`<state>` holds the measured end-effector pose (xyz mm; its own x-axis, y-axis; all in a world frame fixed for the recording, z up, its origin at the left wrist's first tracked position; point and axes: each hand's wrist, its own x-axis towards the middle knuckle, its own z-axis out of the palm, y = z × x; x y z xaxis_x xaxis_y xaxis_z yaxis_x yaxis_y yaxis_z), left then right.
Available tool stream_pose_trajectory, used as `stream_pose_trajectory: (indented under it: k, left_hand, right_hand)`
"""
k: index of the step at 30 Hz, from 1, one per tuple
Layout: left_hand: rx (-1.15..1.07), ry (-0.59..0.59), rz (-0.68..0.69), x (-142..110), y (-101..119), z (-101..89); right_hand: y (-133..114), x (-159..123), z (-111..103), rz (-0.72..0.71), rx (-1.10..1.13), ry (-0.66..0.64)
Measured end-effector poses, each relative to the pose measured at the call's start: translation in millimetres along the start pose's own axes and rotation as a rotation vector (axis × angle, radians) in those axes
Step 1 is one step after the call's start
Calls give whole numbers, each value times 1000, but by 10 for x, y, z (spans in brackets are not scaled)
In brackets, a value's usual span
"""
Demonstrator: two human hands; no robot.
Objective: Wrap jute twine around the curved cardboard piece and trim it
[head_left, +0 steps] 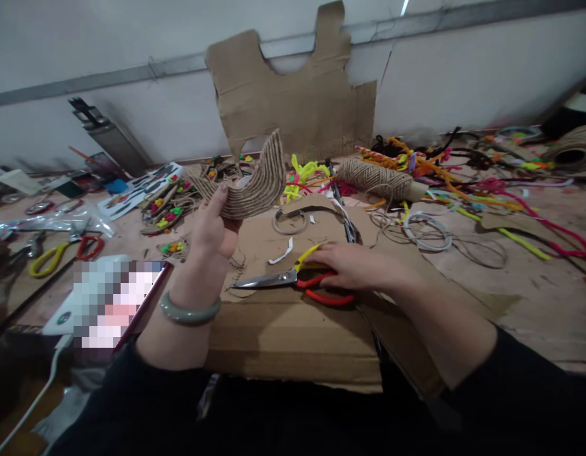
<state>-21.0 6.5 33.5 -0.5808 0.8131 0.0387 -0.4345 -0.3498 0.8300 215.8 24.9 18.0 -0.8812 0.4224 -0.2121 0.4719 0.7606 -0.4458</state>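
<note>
My left hand (pixel 211 225), with a green bangle on the wrist, is closed on a curved piece wrapped in jute twine (pixel 254 183) and holds it up above the table. My right hand (pixel 352 266) rests on the red and yellow handles of a pair of scissors (pixel 293 278). The scissors lie on a sheet of cardboard (pixel 283 335), and their shut blades point left. My fingers curl over the handles.
A cut cardboard shape (pixel 297 95) leans on the wall. A twine spool (pixel 375 177), coloured pipe cleaners (pixel 464 171), wire coils (pixel 426 231), a second pair of scissors (pixel 59 253) and a phone (pixel 112 304) lie around. Another twine roll (pixel 575 149) sits far right.
</note>
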Motion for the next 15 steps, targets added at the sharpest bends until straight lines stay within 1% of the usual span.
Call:
stream_pose_trajectory:
  k: [2,4,7,11,12,15]
  left_hand:
    - [10,-38,-69,-36,-26,20]
    - [22,-79,-120,-71,-51,35]
    - [12,-99,-137,-102,-56,41]
    - [28,-155,-135,-119,-23,39]
    - [36,-173,-133,-125,-16,39]
    - [39,-209,-133,-150,-11,41]
  right_hand:
    - [-77,4,6,27,-66,23]
    - [-135,7,18,32,-77,51]
    - [-88,6,31,38,-31,157]
    - [198,31,24,200,160,398]
    - [272,49,19,198,207,465]
    - [409,109,10,264,356,735]
